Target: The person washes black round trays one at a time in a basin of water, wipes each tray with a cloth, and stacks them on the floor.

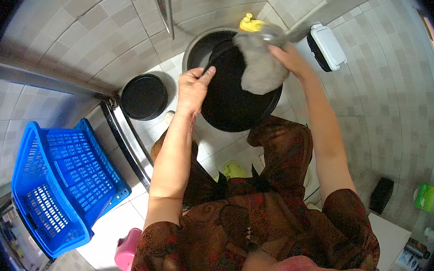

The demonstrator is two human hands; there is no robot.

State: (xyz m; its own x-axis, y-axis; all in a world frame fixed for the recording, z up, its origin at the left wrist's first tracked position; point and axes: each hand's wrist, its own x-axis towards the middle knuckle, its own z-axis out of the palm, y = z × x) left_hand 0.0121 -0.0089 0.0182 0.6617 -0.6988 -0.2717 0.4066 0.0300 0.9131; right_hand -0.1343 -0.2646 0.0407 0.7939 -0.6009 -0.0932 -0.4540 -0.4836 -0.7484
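Note:
My left hand (196, 87) grips the rim of a wide, round black pan or tray (224, 104), its thumb over the edge. The black piece is tilted in front of my knees and partly covers a large round grey basin (198, 49) behind it. From my right hand (289, 59) hangs a grey cloth (261, 69), blurred by motion, over the right side of the black surface. Whether the cloth touches that surface, I cannot tell. A yellow bottle (252, 23) stands just behind the basin.
On the white tiled floor at left lies another round black pan or tray (144, 96). A blue plastic basket (70, 185) is beyond the metal door track (131, 142). Near my left elbow is a pink plastic container (128, 249). A white box (326, 46) hangs on the right wall.

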